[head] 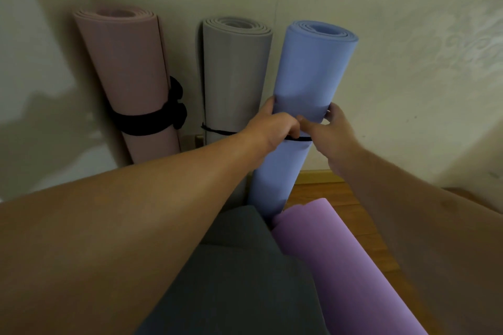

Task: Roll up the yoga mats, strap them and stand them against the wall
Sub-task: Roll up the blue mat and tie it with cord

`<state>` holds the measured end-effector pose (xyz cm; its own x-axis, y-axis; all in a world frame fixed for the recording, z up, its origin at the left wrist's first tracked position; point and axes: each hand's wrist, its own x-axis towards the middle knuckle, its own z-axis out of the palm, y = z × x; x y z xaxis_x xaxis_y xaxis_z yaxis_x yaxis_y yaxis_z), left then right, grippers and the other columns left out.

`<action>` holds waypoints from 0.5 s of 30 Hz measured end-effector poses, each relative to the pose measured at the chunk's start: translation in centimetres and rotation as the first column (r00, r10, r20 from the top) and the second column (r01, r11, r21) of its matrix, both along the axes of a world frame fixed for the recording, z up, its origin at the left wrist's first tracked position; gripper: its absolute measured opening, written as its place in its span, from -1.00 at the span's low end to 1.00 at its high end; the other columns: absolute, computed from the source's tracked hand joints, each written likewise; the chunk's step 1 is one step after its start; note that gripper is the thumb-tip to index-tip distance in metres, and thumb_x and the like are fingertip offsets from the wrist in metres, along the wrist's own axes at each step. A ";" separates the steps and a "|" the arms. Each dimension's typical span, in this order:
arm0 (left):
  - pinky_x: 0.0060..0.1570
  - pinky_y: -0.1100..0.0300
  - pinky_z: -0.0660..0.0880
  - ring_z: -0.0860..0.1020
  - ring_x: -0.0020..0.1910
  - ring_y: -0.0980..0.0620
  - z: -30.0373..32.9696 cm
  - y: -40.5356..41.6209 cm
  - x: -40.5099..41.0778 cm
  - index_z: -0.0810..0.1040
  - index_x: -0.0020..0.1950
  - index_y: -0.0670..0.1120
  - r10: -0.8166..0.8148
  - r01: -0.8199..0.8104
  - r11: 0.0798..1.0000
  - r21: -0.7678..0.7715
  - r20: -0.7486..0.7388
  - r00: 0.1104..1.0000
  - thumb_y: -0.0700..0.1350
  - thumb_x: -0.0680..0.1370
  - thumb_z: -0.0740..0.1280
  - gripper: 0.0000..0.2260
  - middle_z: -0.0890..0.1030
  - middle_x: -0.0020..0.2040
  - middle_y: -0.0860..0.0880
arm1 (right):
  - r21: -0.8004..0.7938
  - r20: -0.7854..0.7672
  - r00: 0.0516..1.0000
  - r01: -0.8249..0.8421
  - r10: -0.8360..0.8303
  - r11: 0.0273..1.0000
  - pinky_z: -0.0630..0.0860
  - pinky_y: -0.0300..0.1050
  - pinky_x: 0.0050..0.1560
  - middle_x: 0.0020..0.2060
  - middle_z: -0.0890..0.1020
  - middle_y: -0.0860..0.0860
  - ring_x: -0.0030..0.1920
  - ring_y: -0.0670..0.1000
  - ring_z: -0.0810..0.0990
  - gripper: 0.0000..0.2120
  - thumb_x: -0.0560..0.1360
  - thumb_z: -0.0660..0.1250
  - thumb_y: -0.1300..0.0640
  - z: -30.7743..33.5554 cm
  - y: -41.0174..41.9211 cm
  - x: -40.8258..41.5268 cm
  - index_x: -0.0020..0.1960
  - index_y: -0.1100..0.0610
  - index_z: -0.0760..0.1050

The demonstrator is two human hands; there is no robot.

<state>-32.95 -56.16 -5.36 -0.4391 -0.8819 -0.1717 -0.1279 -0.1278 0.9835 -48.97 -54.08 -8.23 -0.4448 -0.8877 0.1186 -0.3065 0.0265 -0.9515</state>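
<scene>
A rolled blue mat (pixel 310 90) is held upright against the far wall (pixel 381 8), at the right end of a row of three standing rolls. It is gripped about halfway up by both hands. The left hand (pixel 272 128) is curled round the roll's left side, thumb up on the mat, with its fingers closed over a thin black cord (pixel 302 139) that runs across the front of the roll. The right hand (pixel 334 130) is wrapped round the right side, its thumb pressed to the front just beside the left hand's fingers and its fingertips curled behind the edge.

Just left of the blue roll a grey mat (pixel 234 76) is stood against the wall, bound by a thin dark cord (pixel 217 132). Further left a pink mat (pixel 128 76) is leaned into the corner, tilted, and is circled by a broad black strap (pixel 147 121).

Near the camera, a purple mat (pixel 340 266) is laid rolled on the wooden floor (pixel 326 193), its far end touching the foot of the blue roll. A dark grey mat (pixel 239 280) is seen beside it on the left, partly hidden under the left forearm.
</scene>
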 end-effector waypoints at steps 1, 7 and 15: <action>-0.14 0.16 0.49 0.56 0.18 0.06 0.4 0.0 -0.1 0.25 0.62 0.20 0.001 -0.001 1.000 0.010 -0.011 1.000 -0.34 0.46 0.33 -0.20 0.56 0.29 0.13 | 0.004 0.004 1.000 0.003 -0.003 1.000 0.62 -0.06 0.04 0.28 0.60 -0.11 0.24 0.03 0.62 -0.39 0.54 0.57 0.01 0.3 -0.1 0.0 0.50 0.01 0.41; 0.01 0.02 0.51 0.54 0.30 0.00 1.0 -0.4 -0.7 0.22 0.60 0.24 0.003 0.001 0.997 0.075 -0.047 0.999 -0.33 0.44 0.33 -0.18 0.52 0.36 0.15 | -0.014 -0.045 0.999 0.001 -0.002 1.000 0.66 0.12 0.12 0.20 0.62 -0.14 0.18 0.04 0.64 -0.47 0.54 0.56 0.05 1.3 -1.0 -0.7 0.44 0.01 0.44; 0.14 -0.09 0.54 0.47 0.37 -0.07 -0.6 -1.0 -0.3 0.15 0.64 0.19 0.033 -0.033 0.998 0.057 -0.003 0.999 -0.35 0.49 0.35 -0.17 0.43 0.49 0.08 | 0.045 -0.012 0.997 -0.074 0.075 0.996 0.49 -0.12 0.08 0.26 0.52 -0.15 0.22 -0.04 0.55 -0.29 0.58 0.53 0.06 -0.2 -1.3 -1.2 0.62 -0.03 0.26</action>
<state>-33.30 -57.13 -5.93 -0.4109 -0.8845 -0.2208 -0.1191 -0.1881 0.9749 -50.12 -55.40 -8.42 -0.3760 -0.9229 0.0835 -0.3218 0.0455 -0.9457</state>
